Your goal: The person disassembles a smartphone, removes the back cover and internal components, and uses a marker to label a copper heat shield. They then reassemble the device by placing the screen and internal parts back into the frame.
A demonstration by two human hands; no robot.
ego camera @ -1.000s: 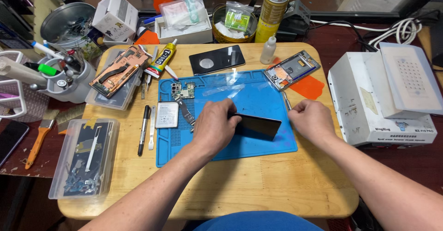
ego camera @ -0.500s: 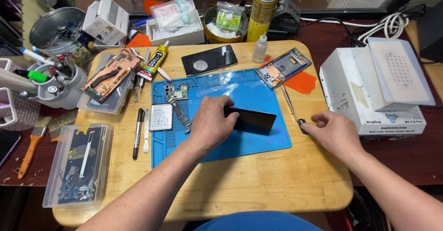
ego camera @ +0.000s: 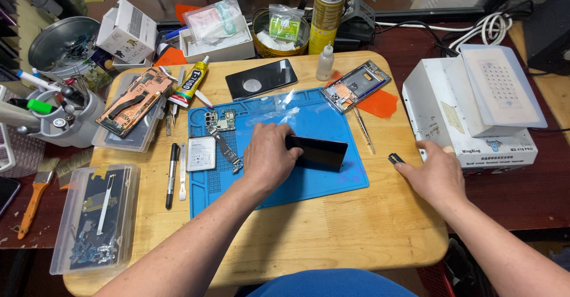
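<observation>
My left hand (ego camera: 268,159) lies on the blue work mat (ego camera: 332,181) and grips the left end of a black phone panel (ego camera: 320,153), which lies flat on the mat. My right hand (ego camera: 436,178) rests on the wooden table to the right of the mat, palm down. Its fingertips touch a small dark razor blade (ego camera: 396,159) lying on the wood. A phone circuit board with a flex cable (ego camera: 221,132) and a silver battery (ego camera: 201,153) sit on the mat just left of my left hand.
A white heating machine (ego camera: 475,113) stands right of my right hand. A phone frame (ego camera: 355,86), tweezers (ego camera: 363,129), a black phone back (ego camera: 261,78), a glue tube (ego camera: 189,84), a spray can (ego camera: 326,12) and plastic parts boxes (ego camera: 95,217) surround the mat.
My right hand has left the black panel and moved right off the mat to the small blade near the white machine. My left hand has stayed on the panel.
</observation>
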